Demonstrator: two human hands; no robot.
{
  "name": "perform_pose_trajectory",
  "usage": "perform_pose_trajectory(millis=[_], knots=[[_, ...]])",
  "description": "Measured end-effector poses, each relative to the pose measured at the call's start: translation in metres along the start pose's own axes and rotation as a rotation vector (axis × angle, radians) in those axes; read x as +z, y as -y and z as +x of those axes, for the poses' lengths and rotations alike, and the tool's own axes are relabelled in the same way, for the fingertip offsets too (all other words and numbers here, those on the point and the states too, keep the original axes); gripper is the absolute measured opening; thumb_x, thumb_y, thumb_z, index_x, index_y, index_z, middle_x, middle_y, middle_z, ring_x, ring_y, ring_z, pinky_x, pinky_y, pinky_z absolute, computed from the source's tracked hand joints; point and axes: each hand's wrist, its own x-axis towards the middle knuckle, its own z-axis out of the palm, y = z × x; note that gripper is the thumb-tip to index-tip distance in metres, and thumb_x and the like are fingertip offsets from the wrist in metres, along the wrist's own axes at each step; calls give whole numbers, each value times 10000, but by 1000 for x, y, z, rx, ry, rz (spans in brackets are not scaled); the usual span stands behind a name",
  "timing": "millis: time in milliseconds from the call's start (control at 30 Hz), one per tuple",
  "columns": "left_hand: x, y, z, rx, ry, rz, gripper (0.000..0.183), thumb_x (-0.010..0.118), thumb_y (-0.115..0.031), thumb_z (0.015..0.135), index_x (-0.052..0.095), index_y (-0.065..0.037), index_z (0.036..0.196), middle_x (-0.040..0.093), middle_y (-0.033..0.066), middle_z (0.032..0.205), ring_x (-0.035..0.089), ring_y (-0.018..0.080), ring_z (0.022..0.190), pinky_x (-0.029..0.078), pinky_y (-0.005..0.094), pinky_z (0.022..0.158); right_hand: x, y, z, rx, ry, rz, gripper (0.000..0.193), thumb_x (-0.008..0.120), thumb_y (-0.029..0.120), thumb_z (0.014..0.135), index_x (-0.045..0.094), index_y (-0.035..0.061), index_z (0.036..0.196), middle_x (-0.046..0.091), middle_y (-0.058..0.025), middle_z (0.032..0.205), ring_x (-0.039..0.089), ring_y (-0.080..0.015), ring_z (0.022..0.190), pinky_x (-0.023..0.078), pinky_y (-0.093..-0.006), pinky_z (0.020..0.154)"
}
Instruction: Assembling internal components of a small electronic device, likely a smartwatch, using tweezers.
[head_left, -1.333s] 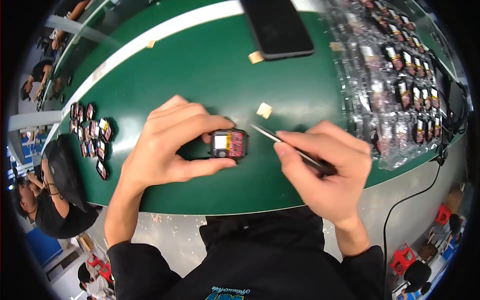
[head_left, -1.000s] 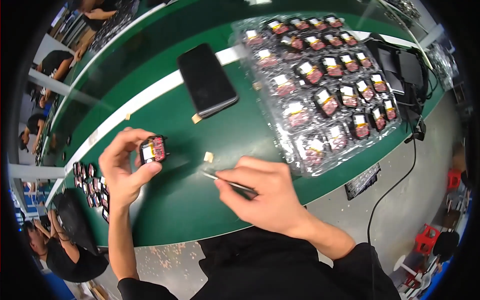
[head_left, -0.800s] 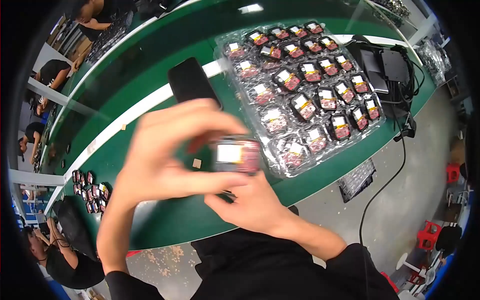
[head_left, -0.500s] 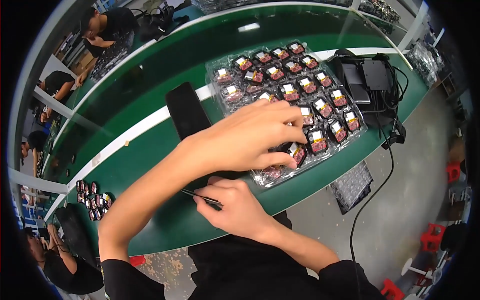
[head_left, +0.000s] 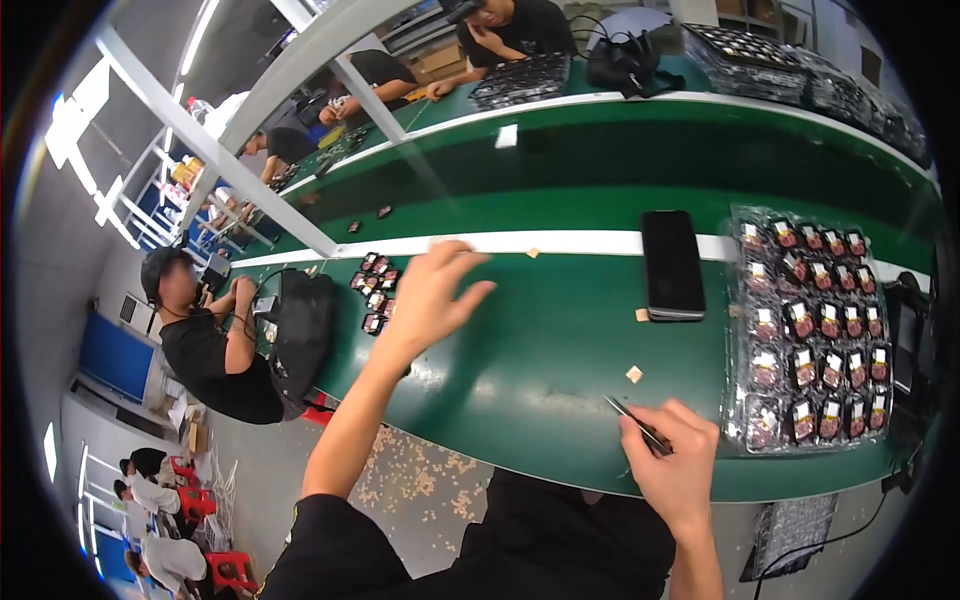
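Observation:
My left hand [head_left: 432,298] hovers over the green bench with its fingers apart and nothing between them. Just to its left lies a loose cluster of small black-framed modules [head_left: 373,290] with red and white parts, some of them partly hidden by the hand. My right hand [head_left: 672,455] is closed round a pair of dark, thin-tipped tweezers [head_left: 640,425], whose points reach up and left above the bench. Right of that hand, a clear plastic tray [head_left: 740,400] holds rows of similar modules.
A black phone [head_left: 673,265] lies left of the tray, with small tan pieces [head_left: 634,374] near it. A black bag [head_left: 302,318] stands at the bench's left, beside a seated person [head_left: 215,335]. Black equipment with a cable [head_left: 905,340] sits beyond the tray.
The view has swung left. My left hand has left the tray and moved leftward, beside the loose modules, its fingers spread. My right hand still holds the tweezers, now nearer the tray's left side.

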Motion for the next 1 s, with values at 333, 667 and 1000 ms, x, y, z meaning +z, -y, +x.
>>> perform_pose_trajectory(millis=[333,667,1000], knots=[[-23,116,-36,-350,176,10,283,845,-214,956,818,-6,1146,809,176,1133,753,351,1037,578,442,969,7,2,5,16,32,-88,145,849,11,865,843,-30,1003,649,-56,706,551,-97,563,385,-282,529],[32,22,4,9,88,-249,313,852,-186,921,789,-38,1189,789,118,1182,749,314,1042,598,416,936,5,-2,5,-17,43,-77,161,865,-10,869,841,-28,1027,641,-40,716,524,-81,557,357,-257,517],[50,-81,-16,388,306,-796,616,868,-6,829,730,-59,1427,761,135,1369,765,326,1181,638,422,992,0,-7,3,43,-113,43,197,892,-34,862,857,-21,1055,674,-18,754,516,-39,595,337,-223,527]])
